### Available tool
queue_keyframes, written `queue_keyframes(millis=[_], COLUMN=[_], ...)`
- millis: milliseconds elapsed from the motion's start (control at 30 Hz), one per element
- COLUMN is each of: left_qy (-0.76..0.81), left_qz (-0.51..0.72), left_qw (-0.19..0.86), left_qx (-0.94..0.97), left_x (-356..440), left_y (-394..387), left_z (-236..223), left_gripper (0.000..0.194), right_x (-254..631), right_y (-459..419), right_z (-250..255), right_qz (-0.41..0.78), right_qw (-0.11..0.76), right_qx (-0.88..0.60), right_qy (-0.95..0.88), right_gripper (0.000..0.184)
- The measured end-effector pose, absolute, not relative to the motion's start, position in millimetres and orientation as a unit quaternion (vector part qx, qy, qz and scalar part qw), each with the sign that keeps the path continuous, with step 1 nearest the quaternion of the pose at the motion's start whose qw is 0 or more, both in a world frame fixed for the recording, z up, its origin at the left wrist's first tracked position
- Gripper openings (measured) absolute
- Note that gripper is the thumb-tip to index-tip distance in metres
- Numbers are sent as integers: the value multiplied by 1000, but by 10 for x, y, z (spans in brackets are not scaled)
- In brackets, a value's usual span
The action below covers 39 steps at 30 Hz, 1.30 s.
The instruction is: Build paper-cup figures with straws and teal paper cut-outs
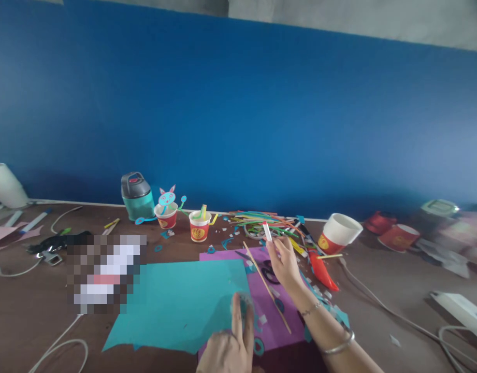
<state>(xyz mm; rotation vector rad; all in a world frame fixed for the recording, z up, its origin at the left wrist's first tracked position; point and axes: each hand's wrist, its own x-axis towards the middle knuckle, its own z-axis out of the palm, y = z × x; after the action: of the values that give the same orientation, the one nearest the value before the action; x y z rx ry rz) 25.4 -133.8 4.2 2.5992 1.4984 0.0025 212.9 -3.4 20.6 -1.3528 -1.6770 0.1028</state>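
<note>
My right hand (283, 259) is closed around a white marker (268, 233) with a red end, held up over the purple paper (269, 326). At the bottom, my left hand (230, 344) stretches two fingers onto the right edge of a teal sheet of paper (184, 295). Beneath those fingertips lies something round and pale (245, 299), too blurred to name. Dark-handled scissors (270, 272) rest on the purple paper beside my right hand. A thin wooden stick (267, 287) lies between my hands, and a small teal paper ring (258, 346) sits near my left hand.
Behind the sheets stand a paper cup with a cat face (167, 216), another paper cup (200, 228) and a teal bottle (138, 199). Coloured strips (261, 220) lie heaped at the wall. Stacked cups (339, 230), a red pouch (322, 272) and a cable (381, 303) are on the right.
</note>
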Motion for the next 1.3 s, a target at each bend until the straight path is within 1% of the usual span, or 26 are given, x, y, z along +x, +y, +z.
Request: queue_keyframes(millis=[67, 133, 200, 300, 367, 433, 600, 667, 733, 933, 1200, 1300], left_qy=[481, 472, 489, 524, 533, 531, 523, 522, 516, 513, 503, 506], left_qz=[-11, -18, -17, -20, -27, -32, -14, -5, -4, -20, -30, -23], left_qw=[74, 65, 40, 8, -6, -21, -71, -97, -114, -126, -117, -111], left_qx=[874, 879, 871, 852, 846, 847, 849, 848, 849, 849, 856, 855], left_x=[270, 295, 333, 398, 430, 445, 429, 418, 412, 414, 410, 404], left_y=[-1334, -1336, -1347, -1373, -1384, -1387, -1400, -1412, -1421, -1422, -1418, -1416], left_z=[62, 74, 73, 56, 40, 18, -73, -99, -105, -104, -120, -110], left_gripper=[80, 74, 66, 63, 61, 59, 46, 43, 44, 46, 53, 53], right_x=[2104, 2050, 1956, 1756, 1616, 1499, 1346, 1321, 1304, 1273, 1252, 1250], right_y=[-59, -94, -140, -222, -272, -307, -306, -283, -263, -252, -269, -255], right_z=[275, 359, 434, 486, 482, 470, 524, 558, 575, 543, 546, 550], right_qz=[56, 101, 175, 320, 416, 463, 436, 434, 428, 413, 403, 396], right_qw=[480, 490, 501, 503, 464, 395, 205, 152, 118, 72, 54, 49], right_qx=[-557, -559, -558, -516, -478, -460, -454, -451, -442, -426, -427, -426], right_qy=[-675, -662, -638, -615, -619, -647, -749, -765, -779, -802, -807, -812], right_gripper=[34, 34, 34, 33, 33, 32, 33, 33, 31, 30, 28, 28])
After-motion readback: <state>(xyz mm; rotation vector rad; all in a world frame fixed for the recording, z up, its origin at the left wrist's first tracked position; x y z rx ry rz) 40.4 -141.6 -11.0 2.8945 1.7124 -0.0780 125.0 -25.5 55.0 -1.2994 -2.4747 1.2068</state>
